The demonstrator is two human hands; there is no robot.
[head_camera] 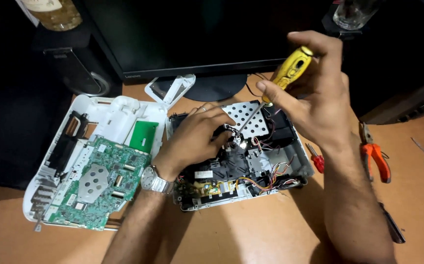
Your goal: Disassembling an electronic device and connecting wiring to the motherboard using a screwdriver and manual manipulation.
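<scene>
Circuit board (102,183) left of opened device (251,161)

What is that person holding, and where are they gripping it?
The right hand holds a yellow screwdriver by its handle. The left hand holds nothing clearly; it rests inside the opened device.

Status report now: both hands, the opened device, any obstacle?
Right hand grips yellow screwdriver, tip down inside opened device. Left hand rests on its black inner part. Loose wires near front edge.

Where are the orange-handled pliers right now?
In the head view the pliers lie on the wooden desk, right of the opened device and just beyond the right hand's forearm, near a small red-handled tool.
</scene>
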